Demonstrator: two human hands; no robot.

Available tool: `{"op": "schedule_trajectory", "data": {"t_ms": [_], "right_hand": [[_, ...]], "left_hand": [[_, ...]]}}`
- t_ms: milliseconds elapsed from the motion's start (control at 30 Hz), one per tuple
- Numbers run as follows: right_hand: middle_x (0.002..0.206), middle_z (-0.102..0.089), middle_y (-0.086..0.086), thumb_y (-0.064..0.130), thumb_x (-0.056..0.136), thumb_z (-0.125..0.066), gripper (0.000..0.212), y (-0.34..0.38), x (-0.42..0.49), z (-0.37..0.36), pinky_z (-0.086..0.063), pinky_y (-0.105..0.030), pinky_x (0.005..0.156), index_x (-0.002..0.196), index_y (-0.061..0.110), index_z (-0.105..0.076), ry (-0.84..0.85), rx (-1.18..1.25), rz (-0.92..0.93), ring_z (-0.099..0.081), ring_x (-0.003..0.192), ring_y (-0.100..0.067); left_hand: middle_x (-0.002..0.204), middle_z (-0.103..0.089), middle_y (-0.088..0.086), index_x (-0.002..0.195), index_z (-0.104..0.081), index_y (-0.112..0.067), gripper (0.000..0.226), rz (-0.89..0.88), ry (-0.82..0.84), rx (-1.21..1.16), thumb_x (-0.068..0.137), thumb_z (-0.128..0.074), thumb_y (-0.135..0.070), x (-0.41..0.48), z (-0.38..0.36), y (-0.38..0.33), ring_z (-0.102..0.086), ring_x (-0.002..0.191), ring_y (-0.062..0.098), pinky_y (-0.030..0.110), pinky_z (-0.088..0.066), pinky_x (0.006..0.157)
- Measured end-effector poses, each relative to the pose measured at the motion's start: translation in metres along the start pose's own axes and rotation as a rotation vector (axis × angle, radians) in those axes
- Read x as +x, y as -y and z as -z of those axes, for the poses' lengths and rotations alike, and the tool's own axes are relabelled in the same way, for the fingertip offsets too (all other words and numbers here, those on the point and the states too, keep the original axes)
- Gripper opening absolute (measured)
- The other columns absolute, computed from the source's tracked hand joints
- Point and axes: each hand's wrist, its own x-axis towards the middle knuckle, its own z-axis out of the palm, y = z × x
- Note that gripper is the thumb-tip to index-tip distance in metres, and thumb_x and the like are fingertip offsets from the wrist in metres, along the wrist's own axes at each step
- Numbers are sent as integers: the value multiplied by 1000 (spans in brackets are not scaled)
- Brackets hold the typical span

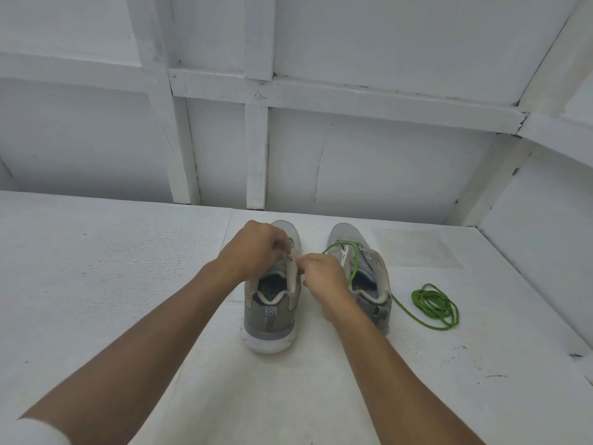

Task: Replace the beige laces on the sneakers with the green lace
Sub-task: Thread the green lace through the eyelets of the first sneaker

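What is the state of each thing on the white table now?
Left grey mesh sneaker: upright, green lacing started near toe.
Right grey mesh sneaker: upright, loosely laced green.
Thin green lace: slack, remainder coiled.
Left hand: pinches left sneaker's eyelet edge.
Right hand: pinches the lace.

White left sleeve (pixel 35 431), bare forearms (pixel 144 342)

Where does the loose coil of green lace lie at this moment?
In the head view, the coil of green lace lies on the white table, right of the right-hand sneaker.
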Motion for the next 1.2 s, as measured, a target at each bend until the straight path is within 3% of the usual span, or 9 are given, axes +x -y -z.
{"op": "schedule_trajectory", "data": {"t_ms": [133, 333, 533, 867, 1200], "right_hand": [[95, -71, -11, 26, 92, -55, 26, 0, 1, 0, -49, -37, 76, 84, 8, -71, 5, -1, 3, -60, 81, -26], [90, -72, -2, 26, 91, -54, 25, -1, 2, -1, -52, -41, 84, 72, 20, -70, 3, -20, 11, -64, 91, -28], [90, -71, -2, 27, 92, -54, 26, -2, 3, 1, -45, -31, 71, 73, 19, -69, 12, -36, 30, -65, 90, -29], [92, -71, -2, 33, 92, -56, 28, -5, 5, 1, -50, -36, 80, 68, 25, -67, 16, -24, 30, -65, 90, -29], [95, -72, -1, 35, 93, -53, 26, -2, 2, 2, -43, -28, 67, 76, 26, -70, 29, -48, 21, -67, 90, -27]], "left_hand": [[98, -72, 1, 97, -75, -19, 14, 7, 2, -9, 87, -68, -13, 0, -2, 0, -59, 81, 11, 21, -48, 78], [102, -72, 0, 99, -75, -18, 14, 14, 18, -24, 87, -68, -15, -1, -5, -1, -65, 91, 14, 26, -53, 86], [99, -71, 0, 99, -74, -18, 14, 14, 22, -35, 86, -69, -14, 0, -5, -1, -65, 90, 15, 26, -53, 83], [92, -70, -4, 93, -70, -20, 14, 16, 19, -52, 82, -71, -11, 0, -7, 0, -64, 87, 14, 28, -53, 82], [91, -70, -6, 83, -62, -31, 24, 33, 56, -29, 81, -69, -9, 1, -10, -1, -66, 86, 13, 33, -56, 81]]}}
